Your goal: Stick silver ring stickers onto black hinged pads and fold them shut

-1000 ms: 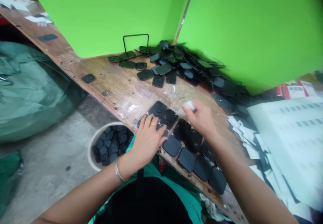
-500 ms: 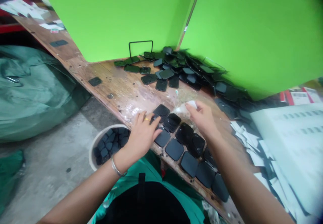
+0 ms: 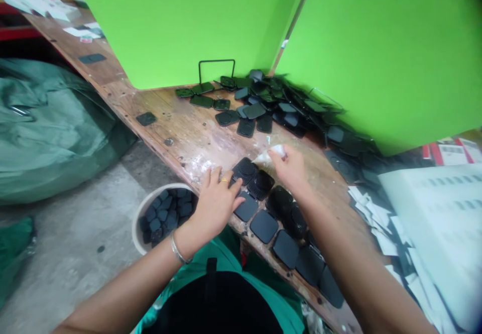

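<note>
Two rows of flat black square pads (image 3: 264,226) lie along the near edge of the wooden bench (image 3: 188,133). My left hand (image 3: 216,201), with a ring and a bracelet, rests fingers spread on the pads at the left end of the rows. My right hand (image 3: 289,169) hovers just beyond the far row and pinches a small white cloth or wipe (image 3: 274,151). A round-marked pad (image 3: 244,168) lies between the two hands.
A heap of loose black pads (image 3: 286,105) fills the back of the bench against the green panels. A white bucket (image 3: 160,218) holding several pads stands on the floor below my left hand. White sheets and paper slips (image 3: 433,213) lie at right; green sacks (image 3: 48,128) at left.
My right hand has moved a little left and away with the white wipe. My left hand stays on the pads at the left end. The view has shifted slightly.
</note>
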`<state>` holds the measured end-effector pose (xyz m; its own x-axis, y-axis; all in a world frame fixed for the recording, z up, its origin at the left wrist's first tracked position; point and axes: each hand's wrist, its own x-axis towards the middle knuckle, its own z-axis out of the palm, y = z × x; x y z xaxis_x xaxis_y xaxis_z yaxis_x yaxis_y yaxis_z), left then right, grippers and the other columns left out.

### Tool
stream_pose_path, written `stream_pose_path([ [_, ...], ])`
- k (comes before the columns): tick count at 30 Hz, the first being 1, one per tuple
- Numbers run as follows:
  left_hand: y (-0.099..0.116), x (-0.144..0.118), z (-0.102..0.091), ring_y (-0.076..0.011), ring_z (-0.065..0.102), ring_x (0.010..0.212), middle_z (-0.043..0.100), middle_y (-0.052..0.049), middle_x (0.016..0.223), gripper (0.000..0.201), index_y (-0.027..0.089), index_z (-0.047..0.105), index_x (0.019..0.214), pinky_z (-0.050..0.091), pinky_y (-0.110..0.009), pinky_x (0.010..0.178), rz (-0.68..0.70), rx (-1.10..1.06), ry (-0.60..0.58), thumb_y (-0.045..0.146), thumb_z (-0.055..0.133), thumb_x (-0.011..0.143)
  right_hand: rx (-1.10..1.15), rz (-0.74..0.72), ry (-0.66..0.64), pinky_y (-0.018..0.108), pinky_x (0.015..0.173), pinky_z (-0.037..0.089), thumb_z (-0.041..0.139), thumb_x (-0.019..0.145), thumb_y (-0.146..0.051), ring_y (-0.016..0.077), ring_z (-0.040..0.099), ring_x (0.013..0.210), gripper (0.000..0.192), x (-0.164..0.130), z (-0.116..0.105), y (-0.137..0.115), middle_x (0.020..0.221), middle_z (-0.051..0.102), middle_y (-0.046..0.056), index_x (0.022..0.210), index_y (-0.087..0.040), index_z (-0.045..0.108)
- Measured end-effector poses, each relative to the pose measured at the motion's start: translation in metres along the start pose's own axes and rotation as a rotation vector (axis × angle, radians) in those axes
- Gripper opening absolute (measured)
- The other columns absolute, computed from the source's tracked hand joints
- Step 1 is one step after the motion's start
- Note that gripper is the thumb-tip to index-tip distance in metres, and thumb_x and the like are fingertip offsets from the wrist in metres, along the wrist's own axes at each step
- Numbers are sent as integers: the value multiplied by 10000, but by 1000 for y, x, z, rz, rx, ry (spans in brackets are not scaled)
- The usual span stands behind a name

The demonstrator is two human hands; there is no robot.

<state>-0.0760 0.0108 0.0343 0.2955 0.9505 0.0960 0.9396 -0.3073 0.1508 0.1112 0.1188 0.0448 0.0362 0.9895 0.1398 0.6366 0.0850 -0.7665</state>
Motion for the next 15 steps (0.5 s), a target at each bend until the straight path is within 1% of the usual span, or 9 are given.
stream_pose_path([
  [5,1,0,1,-399,444,1308,596,-135,1300,423,205,652,1267,297,-596,1129,2,9,21,398,637,891,-129,-64,-9,273,534,281,546,792,-439,141,424,544,256,-7,-7,-2,555,465,-36,675,-217,497],
  [10,1,2,0,-404,441,1307,596,-140,1298,429,191,652,1270,280,-599,1140,0,5,10,398,631,895,-176,-66,-66,270,528,283,541,787,-439,135,410,526,265,-19,-17,-10,541,461,-34,654,-221,472],
  [12,1,2,0,-401,440,1306,595,-142,1296,429,189,650,1271,284,-598,1137,1,2,13,394,632,895,-167,-68,-108,269,527,286,539,790,-435,136,413,530,261,-23,-17,-13,543,470,-30,655,-218,484],
  [15,2,1,-1,-390,445,1299,595,-142,1289,428,194,648,1273,297,-590,1131,0,6,20,387,639,891,-130,-100,-148,268,541,302,534,803,-423,143,431,557,248,-27,-9,-19,571,489,-22,673,-213,511],
])
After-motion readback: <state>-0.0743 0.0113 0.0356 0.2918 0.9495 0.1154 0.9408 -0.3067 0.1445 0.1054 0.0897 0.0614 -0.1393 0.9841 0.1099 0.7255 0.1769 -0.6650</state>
